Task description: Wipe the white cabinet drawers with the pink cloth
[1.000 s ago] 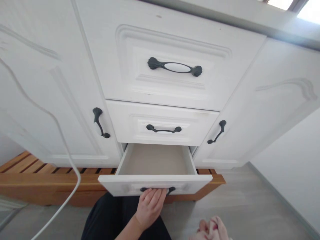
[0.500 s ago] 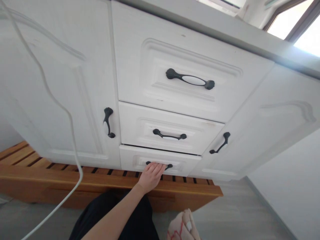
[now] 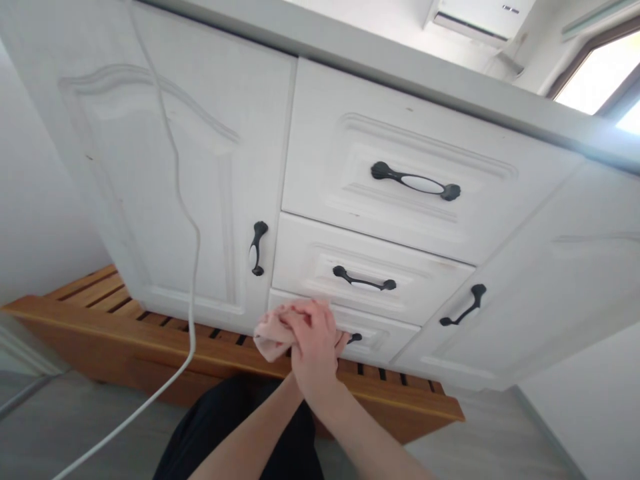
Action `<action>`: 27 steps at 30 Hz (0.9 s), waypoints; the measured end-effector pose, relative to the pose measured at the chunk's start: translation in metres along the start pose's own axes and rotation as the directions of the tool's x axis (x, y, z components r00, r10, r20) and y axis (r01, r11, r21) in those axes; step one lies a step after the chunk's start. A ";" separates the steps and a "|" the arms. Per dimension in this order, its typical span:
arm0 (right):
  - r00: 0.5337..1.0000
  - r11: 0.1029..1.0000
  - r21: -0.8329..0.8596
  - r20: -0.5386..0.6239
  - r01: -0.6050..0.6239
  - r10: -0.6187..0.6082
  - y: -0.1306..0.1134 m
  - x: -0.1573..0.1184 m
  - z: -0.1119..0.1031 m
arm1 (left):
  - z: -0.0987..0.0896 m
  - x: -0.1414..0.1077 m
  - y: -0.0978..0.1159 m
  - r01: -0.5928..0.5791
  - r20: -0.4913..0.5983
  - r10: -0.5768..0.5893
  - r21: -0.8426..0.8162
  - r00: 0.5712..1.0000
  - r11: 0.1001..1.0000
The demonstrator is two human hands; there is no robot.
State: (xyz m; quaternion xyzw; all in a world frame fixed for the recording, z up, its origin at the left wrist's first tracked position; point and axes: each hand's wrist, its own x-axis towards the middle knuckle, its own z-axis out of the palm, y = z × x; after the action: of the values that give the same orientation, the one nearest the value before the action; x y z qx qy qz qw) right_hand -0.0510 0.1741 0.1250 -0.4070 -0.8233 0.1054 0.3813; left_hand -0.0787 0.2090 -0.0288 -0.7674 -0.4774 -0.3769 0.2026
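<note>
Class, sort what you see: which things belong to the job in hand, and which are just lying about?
Belong to the job:
pink cloth, held in right hand
bottom drawer
dark handle, left hand at it

Just there:
white cable
slatted wooden bench
air conditioner
window

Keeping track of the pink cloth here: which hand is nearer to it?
Right. The right hand holds the pink cloth; the left hand, mostly hidden behind the right, shows fingers to the cloth's right, by the bottom drawer handle.
</note>
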 end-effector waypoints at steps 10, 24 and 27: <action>0.851 0.739 -0.425 0.307 0.523 -0.426 0.031 0.060 0.071 | 0.013 -0.005 -0.006 -0.164 0.090 0.166 -0.031 0.982 0.986; 0.958 0.672 -0.719 -0.026 0.179 -0.284 0.169 -0.075 -0.112 | -0.001 0.000 -0.002 -0.099 0.226 0.127 -0.131 0.966 0.986; 0.957 0.664 -0.747 -0.176 0.023 -0.231 0.190 -0.103 -0.132 | -0.009 0.004 0.001 -0.066 0.248 0.102 -0.148 0.963 0.987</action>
State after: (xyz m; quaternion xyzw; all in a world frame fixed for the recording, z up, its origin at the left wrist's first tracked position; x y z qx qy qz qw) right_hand 0.1941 0.2012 0.0674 -0.4770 -0.7656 -0.3164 0.2935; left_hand -0.0799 0.2053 -0.0199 -0.8414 -0.4391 -0.2984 0.1015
